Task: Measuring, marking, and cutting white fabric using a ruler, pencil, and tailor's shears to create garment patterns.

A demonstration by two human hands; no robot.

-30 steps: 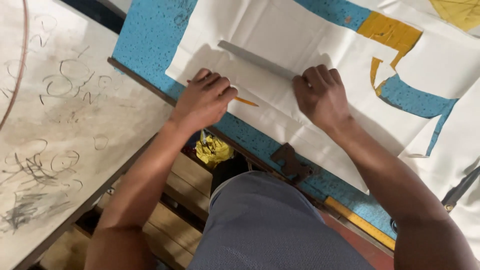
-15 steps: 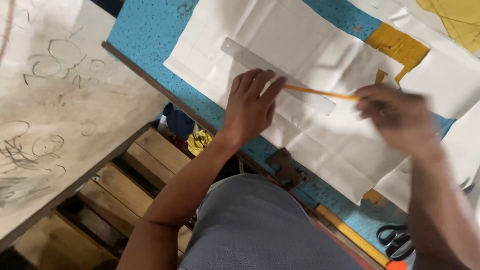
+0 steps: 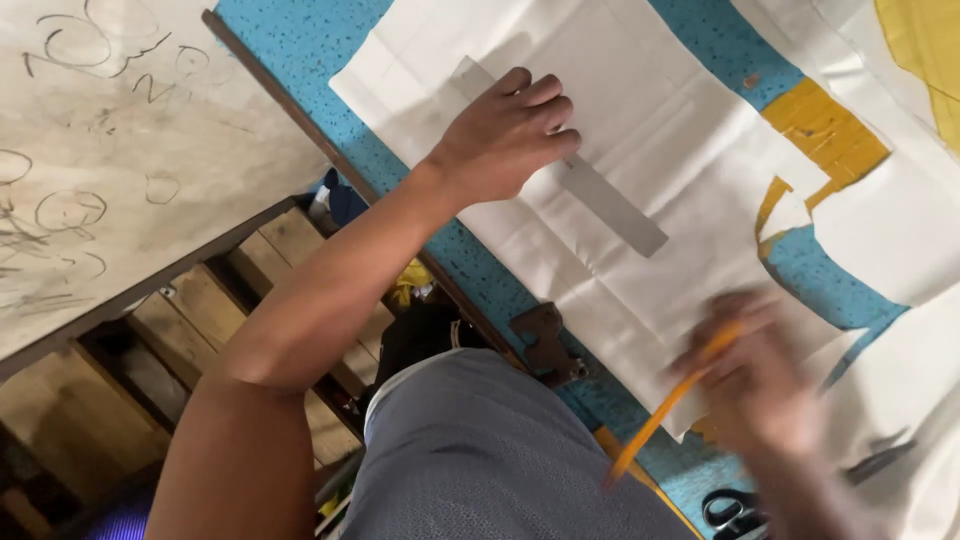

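Observation:
My left hand (image 3: 510,135) presses flat on a long grey ruler (image 3: 610,205) that lies diagonally across a white sheet of fabric (image 3: 650,110). The sheet rests on a blue speckled table (image 3: 300,45). My right hand (image 3: 765,375), blurred by motion, grips an orange pencil (image 3: 665,405) near the sheet's lower right edge, well apart from the ruler. The pencil slants down toward my body.
A pale board with scribbled circles (image 3: 110,150) sits at the left. Yellow cloth pieces (image 3: 825,130) lie under white pieces at the right. Scissors (image 3: 735,512) rest at the bottom edge. A dark metal bracket (image 3: 545,340) is fixed to the table's rim. Wooden slats (image 3: 180,320) show below.
My right hand took the pencil from beside the left hand and swung down and right, off the ruler. My left hand shifted onto the ruler and stays pressed there.

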